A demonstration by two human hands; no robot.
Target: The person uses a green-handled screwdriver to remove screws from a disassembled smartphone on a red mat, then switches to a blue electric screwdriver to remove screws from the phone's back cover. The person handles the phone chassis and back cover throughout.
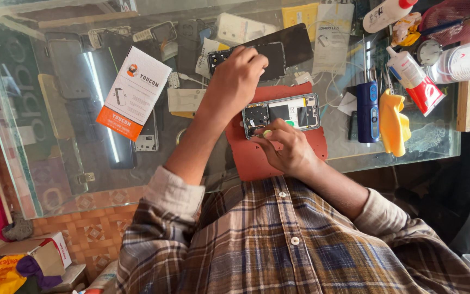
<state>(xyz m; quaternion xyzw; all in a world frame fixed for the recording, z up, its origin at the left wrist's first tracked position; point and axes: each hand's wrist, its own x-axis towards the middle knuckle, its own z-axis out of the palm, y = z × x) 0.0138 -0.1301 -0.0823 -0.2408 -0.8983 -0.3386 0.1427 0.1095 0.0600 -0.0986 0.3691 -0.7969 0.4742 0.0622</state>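
Head view: left hand point(234, 81) closed at a dark panel point(257, 57); right hand point(286, 148) pinches the opened phone point(282, 113), mid-frame. A slip could scratch exposed boards.

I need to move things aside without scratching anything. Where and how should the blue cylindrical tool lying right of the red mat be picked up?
Grip the blue cylindrical tool across its barrel, about mid-length, coming down from above. It lies flat on the glass table with its length running away from the person. Its left side looks open, while the yellow cloth lies close on its right, so lift it straight up.
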